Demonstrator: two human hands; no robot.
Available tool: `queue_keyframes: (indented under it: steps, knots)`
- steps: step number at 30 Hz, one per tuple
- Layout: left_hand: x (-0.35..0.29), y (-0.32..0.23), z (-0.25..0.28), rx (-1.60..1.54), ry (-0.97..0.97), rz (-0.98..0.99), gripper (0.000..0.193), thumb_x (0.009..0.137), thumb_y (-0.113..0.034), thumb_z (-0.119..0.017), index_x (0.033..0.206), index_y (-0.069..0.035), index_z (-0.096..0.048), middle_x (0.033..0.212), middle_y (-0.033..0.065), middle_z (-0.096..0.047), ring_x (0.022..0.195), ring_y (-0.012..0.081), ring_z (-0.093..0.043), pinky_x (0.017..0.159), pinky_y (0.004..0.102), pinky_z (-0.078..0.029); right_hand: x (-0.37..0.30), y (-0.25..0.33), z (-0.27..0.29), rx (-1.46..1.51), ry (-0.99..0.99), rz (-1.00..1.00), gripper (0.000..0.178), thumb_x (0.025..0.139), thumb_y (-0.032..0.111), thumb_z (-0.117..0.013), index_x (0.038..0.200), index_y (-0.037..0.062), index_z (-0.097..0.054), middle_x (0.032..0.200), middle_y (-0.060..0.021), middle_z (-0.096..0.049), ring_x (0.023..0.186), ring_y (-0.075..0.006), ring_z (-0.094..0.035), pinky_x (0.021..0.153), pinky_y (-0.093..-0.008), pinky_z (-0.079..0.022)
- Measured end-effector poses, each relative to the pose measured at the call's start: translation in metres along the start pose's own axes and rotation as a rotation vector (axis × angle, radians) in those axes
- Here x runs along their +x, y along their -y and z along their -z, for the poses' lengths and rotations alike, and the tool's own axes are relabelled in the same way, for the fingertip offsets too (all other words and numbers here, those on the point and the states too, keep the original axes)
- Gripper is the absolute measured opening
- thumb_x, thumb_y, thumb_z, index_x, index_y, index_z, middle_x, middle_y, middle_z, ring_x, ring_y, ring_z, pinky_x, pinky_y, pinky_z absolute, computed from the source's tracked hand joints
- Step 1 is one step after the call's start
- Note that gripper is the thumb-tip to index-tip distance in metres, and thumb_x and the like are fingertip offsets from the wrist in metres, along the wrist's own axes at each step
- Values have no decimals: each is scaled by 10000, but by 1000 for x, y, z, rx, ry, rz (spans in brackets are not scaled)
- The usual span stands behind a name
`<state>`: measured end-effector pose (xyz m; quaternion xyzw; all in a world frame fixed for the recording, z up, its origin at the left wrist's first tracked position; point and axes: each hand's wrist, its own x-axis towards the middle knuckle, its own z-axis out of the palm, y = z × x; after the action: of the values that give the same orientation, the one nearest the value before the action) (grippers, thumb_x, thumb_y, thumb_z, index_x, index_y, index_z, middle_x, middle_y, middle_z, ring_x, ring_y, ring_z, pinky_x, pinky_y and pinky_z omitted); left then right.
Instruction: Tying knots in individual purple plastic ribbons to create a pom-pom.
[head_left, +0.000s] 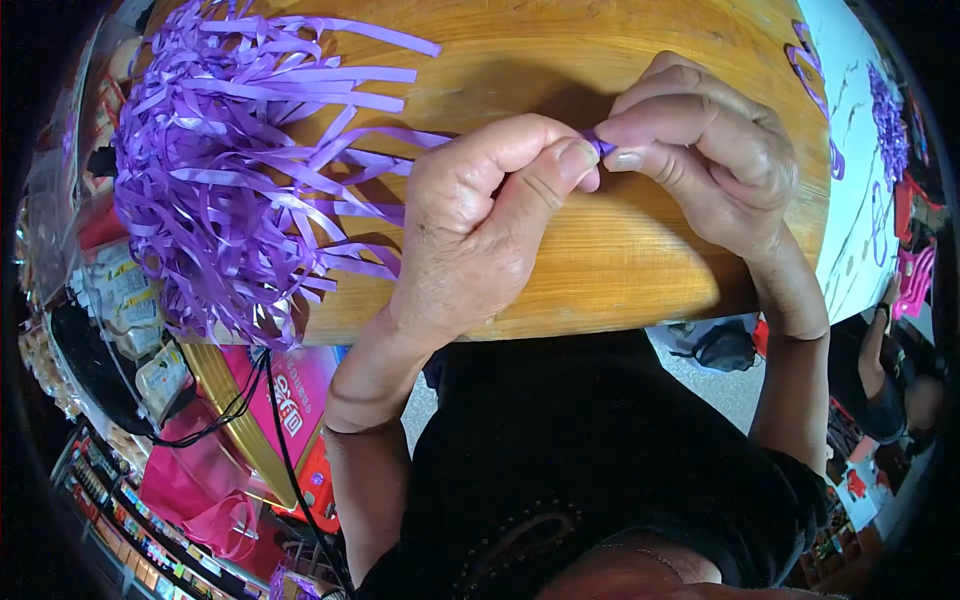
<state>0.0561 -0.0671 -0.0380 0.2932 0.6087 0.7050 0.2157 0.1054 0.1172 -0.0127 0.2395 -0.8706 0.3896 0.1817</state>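
Note:
Over the wooden table (600,265), a short bit of purple ribbon (604,146) shows between my two hands. My left hand (480,215) is closed, pinching it between thumb and forefinger. From the right, the thumb and fingertips of my right hand (715,150) close on the other end of the same bit. The fingers hide most of this piece, so I cannot tell whether it is knotted or folded. Left of my left hand lies a big tangled heap of purple ribbons (215,190), with several loose ends reaching toward that hand.
A few purple ribbon loops (808,65) lie at the table's right edge. Beyond it, a white marbled surface (845,180) carries a second purple bunch (887,125). Black cables (265,400) hang below the heap, beside a pink box (300,395). Another person (885,385) is at the far right.

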Motion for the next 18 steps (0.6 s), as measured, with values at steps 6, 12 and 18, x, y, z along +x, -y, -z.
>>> queue_keyframes:
  steps: [6,12,18]
  knots:
    - [-4,-3,-3,-44,-12,32,110,882,-54,-554,822,29,-593,723,55,-613,668,92,-557,624,209,-446,-6,4,-4,175,-24,-111,172,726,17,-685,878,-18,-613,772,-109,-602,668,-181,-562,603,-284,-436]
    - [-5,6,-7,25,-22,-108,69,859,-40,-579,838,25,-590,711,71,-599,636,134,-560,590,229,-437,-8,6,-3,191,-39,-81,176,741,27,-681,892,-14,-602,782,-111,-594,673,-188,-547,607,-299,-421]
    - [-6,11,-9,92,-77,-206,47,849,-28,-588,862,17,-588,710,69,-595,628,134,-547,588,242,-436,-8,8,-5,262,-12,-166,157,757,6,-664,899,-17,-599,795,-111,-591,677,-180,-546,594,-282,-418]
